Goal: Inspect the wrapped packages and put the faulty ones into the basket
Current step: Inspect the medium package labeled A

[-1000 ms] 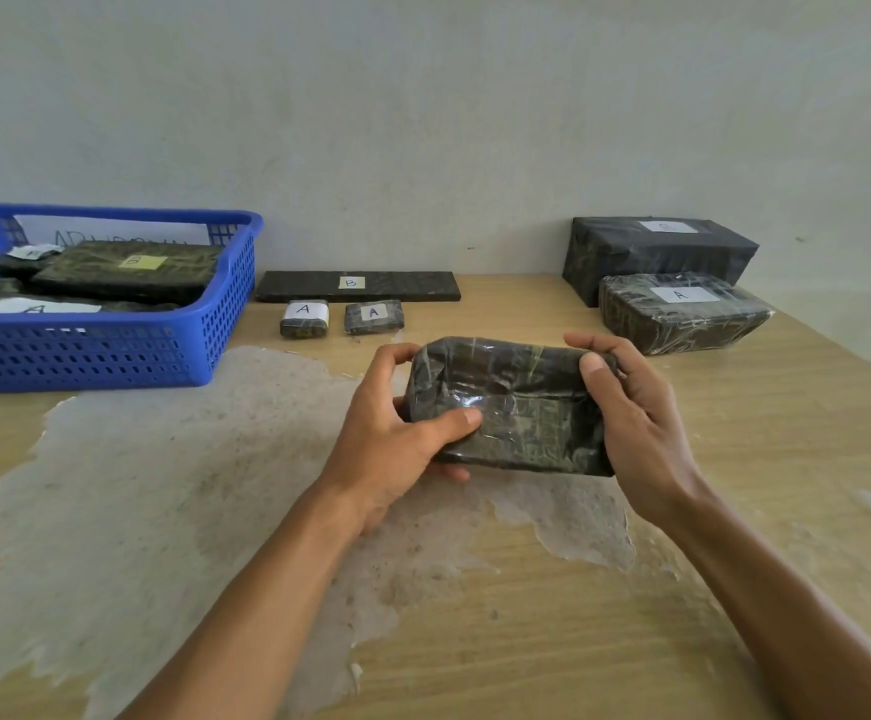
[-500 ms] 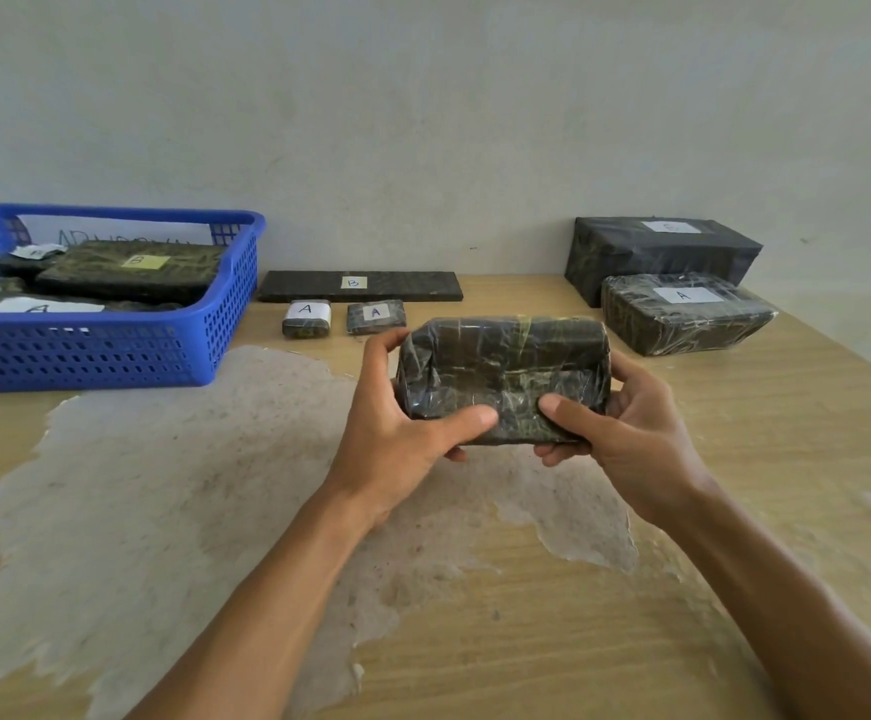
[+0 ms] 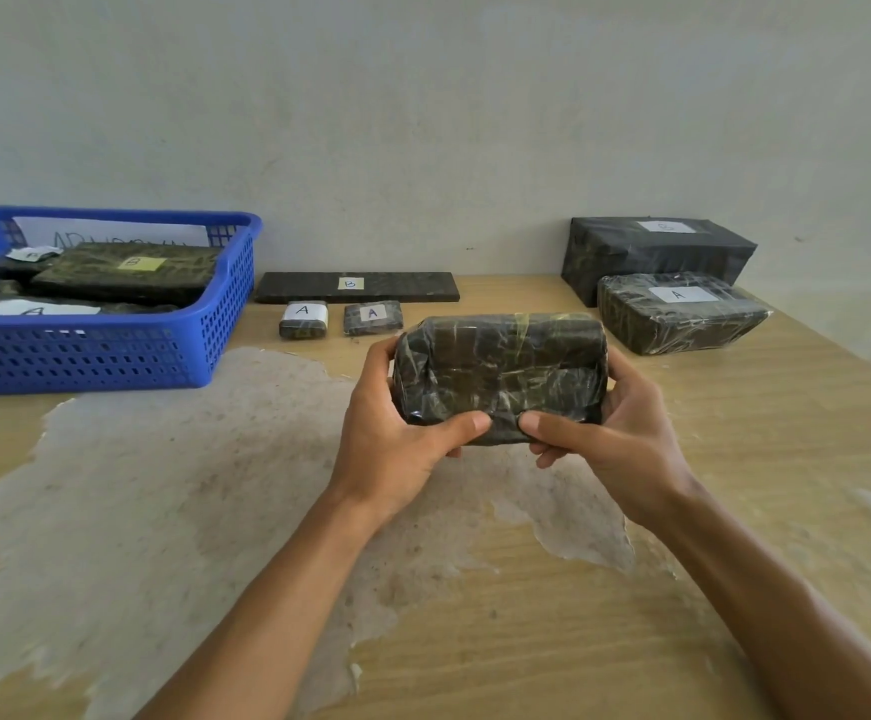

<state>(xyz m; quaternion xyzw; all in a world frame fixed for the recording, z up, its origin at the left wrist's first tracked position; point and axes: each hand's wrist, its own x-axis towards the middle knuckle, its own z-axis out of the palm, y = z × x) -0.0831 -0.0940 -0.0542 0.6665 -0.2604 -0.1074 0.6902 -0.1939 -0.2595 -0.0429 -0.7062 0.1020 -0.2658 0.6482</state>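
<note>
Both forearms bare to the frame edge, no sleeves visible.

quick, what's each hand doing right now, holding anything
Left hand: closed on the left end of the wrapped package, thumb on its near face.
Right hand: closed on the right end of the same package, held above the table.

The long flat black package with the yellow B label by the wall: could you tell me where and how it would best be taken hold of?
Probably across its narrow width near the middle, from above. The long flat black package lies flat on the wooden table, thin and wide, its front long edge partly fenced by two small A-labelled packets, so its right half looks the freer approach.
</note>
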